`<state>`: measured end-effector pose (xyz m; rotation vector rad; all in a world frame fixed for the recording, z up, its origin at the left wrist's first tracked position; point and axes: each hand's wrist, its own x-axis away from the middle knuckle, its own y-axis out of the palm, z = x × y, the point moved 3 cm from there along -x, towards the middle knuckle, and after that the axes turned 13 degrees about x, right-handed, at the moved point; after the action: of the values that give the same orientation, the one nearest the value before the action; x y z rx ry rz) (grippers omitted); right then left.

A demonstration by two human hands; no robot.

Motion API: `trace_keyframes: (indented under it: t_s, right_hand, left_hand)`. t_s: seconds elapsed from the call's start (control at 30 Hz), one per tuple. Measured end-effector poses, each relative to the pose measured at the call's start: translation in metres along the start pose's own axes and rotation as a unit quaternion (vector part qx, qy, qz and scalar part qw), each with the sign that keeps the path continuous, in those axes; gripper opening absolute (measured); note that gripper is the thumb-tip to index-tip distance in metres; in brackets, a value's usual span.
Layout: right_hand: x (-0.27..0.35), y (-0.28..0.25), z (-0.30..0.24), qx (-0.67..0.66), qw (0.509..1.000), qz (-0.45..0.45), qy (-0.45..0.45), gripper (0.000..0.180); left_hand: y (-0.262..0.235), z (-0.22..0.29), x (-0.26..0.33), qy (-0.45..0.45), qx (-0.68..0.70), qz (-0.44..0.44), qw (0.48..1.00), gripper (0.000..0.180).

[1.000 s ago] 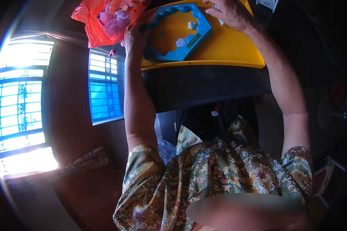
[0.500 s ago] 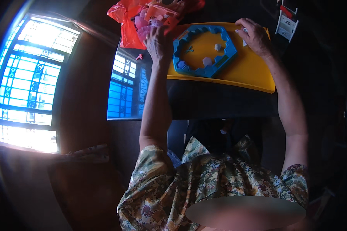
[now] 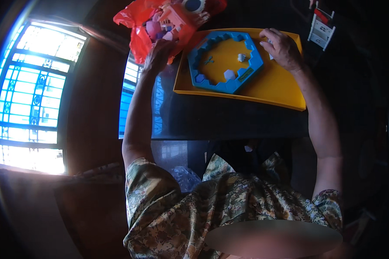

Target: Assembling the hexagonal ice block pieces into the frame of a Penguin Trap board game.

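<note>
My left hand [image 3: 157, 55] is at the near edge of a red plastic bag [image 3: 138, 41], its fingers bent in; what they hold, if anything, is hidden. Pink and purple toy pieces [image 3: 153, 28] fill the bag. My right hand [image 3: 283, 48] is over the right part of a yellow tray [image 3: 278, 88], fingers pinched on a small white piece [image 3: 271, 43]. Between my hands, a blue hexagonal frame [image 3: 257, 60] lies in the tray. Inside it are a purple hexagonal tile [image 3: 200, 78], a paler tile [image 3: 229, 75], a small white figure [image 3: 241, 57] and a teal branched piece [image 3: 209, 60].
A small white rack-like toy [image 3: 321, 32] with a red part stands beyond the tray on the right. The dark glossy tabletop [image 3: 229, 116] ends in front of my body. A bright barred window [image 3: 32, 95] is at the left.
My left hand has shifted left and nearer, from the bag's contents to its near edge, covering where a small pink piece lay. My right hand has stayed over the tray.
</note>
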<state>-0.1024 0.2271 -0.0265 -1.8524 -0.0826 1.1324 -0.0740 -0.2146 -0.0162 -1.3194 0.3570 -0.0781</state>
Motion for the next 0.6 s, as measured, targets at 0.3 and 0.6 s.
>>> trace_keyframes:
  t_s: [0.3, 0.6]
  right_hand:
    - [0.006, 0.003, 0.013, -0.043, 0.999, -0.033, 0.0, 0.015]
    - [0.015, -0.007, 0.017, -0.05, 0.994, -0.09, 0.032, 0.013]
  left_hand:
    - [0.011, 0.041, 0.038, -0.05, -0.019, 0.033, 0.998, 0.037]
    - [0.003, 0.002, -0.004, -0.031, 0.047, 0.021, 0.998, 0.023]
